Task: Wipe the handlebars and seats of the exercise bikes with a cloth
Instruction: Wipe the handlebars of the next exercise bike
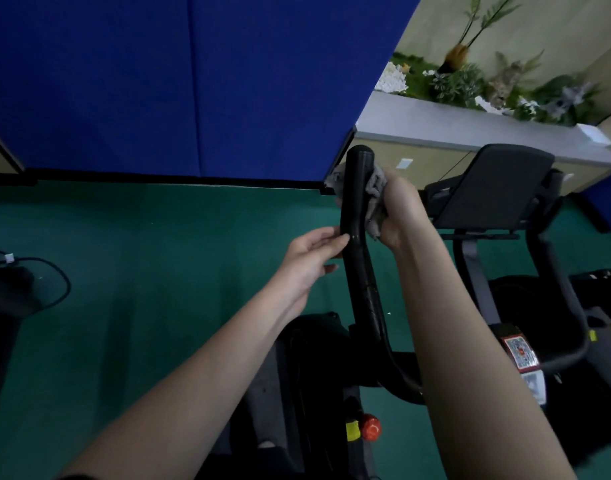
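Observation:
A black handlebar [357, 216] of the exercise bike rises in the middle of the view and curves down to the frame. My right hand [399, 211] grips a grey cloth [375, 199] wrapped round the upper part of that bar, just below its rounded end. My left hand [314, 252] has straight fingers whose tips touch the bar's left side lower down. The bike's console [494, 185], a dark panel, stands to the right. No seat is in view.
A blue partition wall [193, 84] stands behind, with a grey-topped planter [470, 126] of plants at the back right. Green carpet [158, 254] covers the floor. A black cable [51, 271] lies at the left. A red knob [371, 427] sits low on the bike frame.

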The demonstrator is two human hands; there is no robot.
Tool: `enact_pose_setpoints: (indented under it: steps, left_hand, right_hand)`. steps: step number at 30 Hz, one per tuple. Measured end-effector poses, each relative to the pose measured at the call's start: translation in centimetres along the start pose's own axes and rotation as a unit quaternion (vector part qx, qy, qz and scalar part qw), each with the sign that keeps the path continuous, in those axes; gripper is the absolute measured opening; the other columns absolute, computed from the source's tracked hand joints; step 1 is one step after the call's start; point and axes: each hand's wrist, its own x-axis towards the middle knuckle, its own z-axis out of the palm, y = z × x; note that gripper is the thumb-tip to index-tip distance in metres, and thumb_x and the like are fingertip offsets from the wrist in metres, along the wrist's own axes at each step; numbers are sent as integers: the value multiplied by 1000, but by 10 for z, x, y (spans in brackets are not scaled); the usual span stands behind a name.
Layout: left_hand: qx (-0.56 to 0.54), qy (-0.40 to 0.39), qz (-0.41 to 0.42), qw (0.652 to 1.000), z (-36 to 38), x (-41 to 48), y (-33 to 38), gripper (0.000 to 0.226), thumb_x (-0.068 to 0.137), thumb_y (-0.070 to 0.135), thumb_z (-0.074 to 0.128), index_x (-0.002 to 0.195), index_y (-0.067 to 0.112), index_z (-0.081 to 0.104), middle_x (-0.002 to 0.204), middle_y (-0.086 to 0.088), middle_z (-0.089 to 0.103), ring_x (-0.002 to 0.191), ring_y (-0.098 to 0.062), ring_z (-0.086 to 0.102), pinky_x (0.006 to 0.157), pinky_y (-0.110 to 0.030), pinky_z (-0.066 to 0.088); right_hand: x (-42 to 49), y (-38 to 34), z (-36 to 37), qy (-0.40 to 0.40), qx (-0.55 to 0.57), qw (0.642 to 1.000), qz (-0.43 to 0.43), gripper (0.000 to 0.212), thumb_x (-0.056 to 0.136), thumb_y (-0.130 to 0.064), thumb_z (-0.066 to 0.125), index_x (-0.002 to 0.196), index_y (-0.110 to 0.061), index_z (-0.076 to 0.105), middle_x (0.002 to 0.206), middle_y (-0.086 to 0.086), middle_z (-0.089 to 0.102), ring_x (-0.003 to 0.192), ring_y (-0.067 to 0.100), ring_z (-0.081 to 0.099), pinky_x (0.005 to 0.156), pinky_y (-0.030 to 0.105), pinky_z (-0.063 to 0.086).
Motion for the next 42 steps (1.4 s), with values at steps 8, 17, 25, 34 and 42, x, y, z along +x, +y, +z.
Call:
enact_pose_setpoints:
  steps: [8,17,25,34,42]
  left_hand:
    - [-1,-12,-21,1000,-3,-2,7,15,88,13,65,103,13,65,96,1,69,90,-7,63,82,-28,49]
    - [514,55,366,774,-23,11,33,47,95,39,49,137,17,45,130,3,49,118,-12,46,102,-29,36]
    - [640,-60,561,522,-11,29,59,26,94,25,54,114,15,66,131,-3,57,130,-22,43,109,-37,25]
    - [679,-190,549,448,-2,55,91,29,91,35,48,96,21,73,105,7,64,121,-17,49,117,-36,17]
    - [648,-230,554,469,-1,62,97,21,87,33,54,91,24,73,93,11,60,109,-13,49,114,-34,19]
  right_hand:
    - [-12,20,-10,4,-83,997,-4,36,99,-20,36,112,3,61,99,21,69,77,22,68,67,29,54]
    - [-71,36,-18,121,-357,919,-119,16,96,-30,52,99,-17,61,79,-2,66,88,24,64,71,28,44]
    - [-96,57,-24,200,-332,909,-156,4,88,-25,66,89,-27,63,73,-15,66,70,-6,60,61,7,42]
    - [-111,70,-14,231,-346,870,-264,14,79,-20,68,92,-18,71,92,-8,64,88,-3,60,76,4,40]
    - [-97,69,8,217,-412,833,-300,21,87,-21,64,106,-14,69,110,-6,56,102,9,53,93,8,35]
